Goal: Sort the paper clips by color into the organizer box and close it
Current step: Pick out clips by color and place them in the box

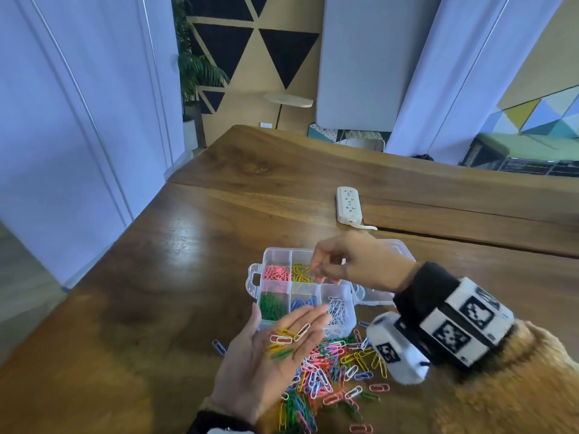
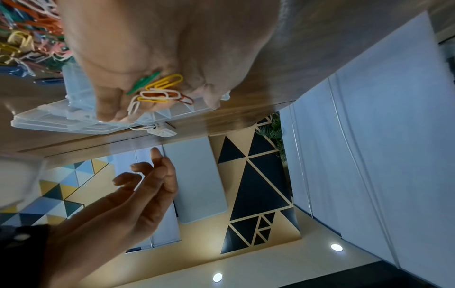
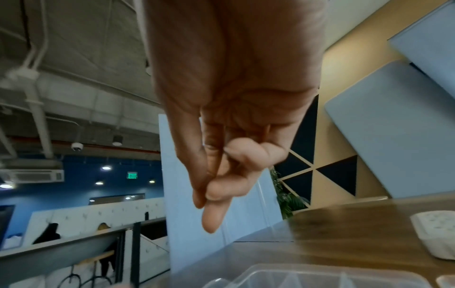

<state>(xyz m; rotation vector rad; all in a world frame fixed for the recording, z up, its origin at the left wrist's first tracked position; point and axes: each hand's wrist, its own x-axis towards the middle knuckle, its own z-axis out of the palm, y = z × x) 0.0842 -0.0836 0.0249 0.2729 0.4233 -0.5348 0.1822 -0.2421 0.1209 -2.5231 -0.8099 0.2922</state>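
Note:
The clear organizer box stands open on the wooden table, with its lid lying flat behind my right hand. Its compartments hold pink, yellow, green, blue and white clips. My left hand lies palm up in front of the box, fingers straight, carrying several mixed clips. My right hand hovers over the yellow compartment with thumb and fingertips pinched together. No clip shows between them. A loose pile of mixed clips lies near the front edge.
A white power strip lies on the table behind the box. One blue clip lies alone left of my left hand. A seam runs across the tabletop behind the lid. White panels stand past the table's left edge.

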